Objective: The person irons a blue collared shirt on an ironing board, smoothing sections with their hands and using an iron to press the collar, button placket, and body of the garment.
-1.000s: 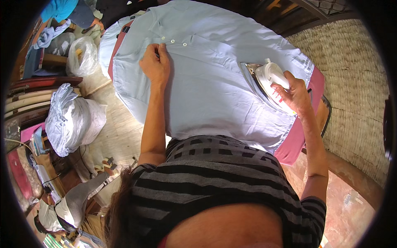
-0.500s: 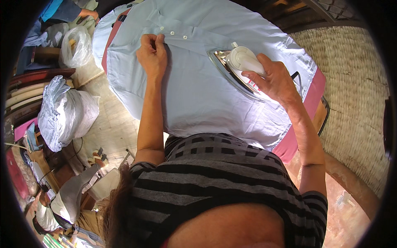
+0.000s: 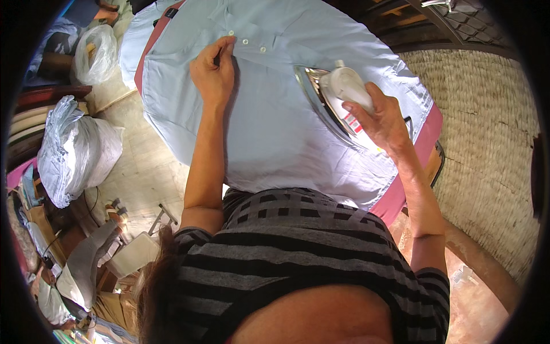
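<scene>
A light blue shirt [image 3: 258, 114] with small white buttons is spread over an ironing board [image 3: 432, 123] whose pinkish-red cover shows along the edges. My left hand [image 3: 213, 74] lies on it left of centre, thumb and forefinger pinched together at the shirt front, right by a white button [image 3: 231, 33]. The cloth between those fingertips is mostly hidden. On the right side of the shirt stands a white iron [image 3: 344, 86] with a shiny metal soleplate, its tip pointing away to the upper left. My right hand [image 3: 387, 117] is wrapped round its handle.
A woven mat [image 3: 475, 114] covers the floor at right, beside a dark wooden frame [image 3: 412, 23]. Plastic bags of clothes [image 3: 74, 152] and a clear bag [image 3: 97, 54] sit on the left floor. A small stool [image 3: 133, 255] and piled goods are at lower left.
The whole view has shifted slightly. My left fingertips have moved a little farther up, closer to the button. The iron keeps nearly the same place on the shirt.
</scene>
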{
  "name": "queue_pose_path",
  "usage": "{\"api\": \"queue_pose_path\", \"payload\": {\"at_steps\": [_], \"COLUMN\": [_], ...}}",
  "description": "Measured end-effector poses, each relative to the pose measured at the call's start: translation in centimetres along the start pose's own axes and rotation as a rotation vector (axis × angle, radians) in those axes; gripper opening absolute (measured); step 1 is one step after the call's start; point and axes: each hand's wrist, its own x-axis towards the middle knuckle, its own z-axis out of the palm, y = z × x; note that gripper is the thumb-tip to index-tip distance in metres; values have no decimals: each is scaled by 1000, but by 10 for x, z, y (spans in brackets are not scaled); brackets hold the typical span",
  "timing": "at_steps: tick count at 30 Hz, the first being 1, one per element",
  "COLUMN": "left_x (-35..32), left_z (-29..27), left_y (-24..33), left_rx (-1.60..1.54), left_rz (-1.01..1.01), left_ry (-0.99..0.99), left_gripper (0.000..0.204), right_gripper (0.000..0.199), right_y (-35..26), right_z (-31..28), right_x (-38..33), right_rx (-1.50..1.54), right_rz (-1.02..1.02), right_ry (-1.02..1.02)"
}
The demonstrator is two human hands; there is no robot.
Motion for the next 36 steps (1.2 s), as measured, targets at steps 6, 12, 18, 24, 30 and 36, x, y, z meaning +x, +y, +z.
{"api": "queue_pose_path", "payload": {"at_steps": [6,12,18,24,30,36], "left_x": [1,0,3,3,1,2], "left_z": [-4,-3,-4,-6,-6,-6], "left_y": [0,-2,3,8,5,8], "left_rx": [-26,13,43,21,-2,26], "left_rz": [-81,-66,-39,-86,-70,-72], "left_ry": [3,7,-25,-29,-12,-21], "left_gripper": [9,9,10,10,11,11], "right_gripper": [36,37,34,30,36,36], "right_y": [7,16,13,44,28,7], "right_z": [-2,-4,-3,-8,-14,-13], "right_x": [-11,-16,-7,-19,10,50], "right_rx": [0,70,-3,228,-39,-129], "right_rz": [-79,14,-151,-69,-151,-153], "right_ry": [-18,-11,-37,148,65,-19]}}
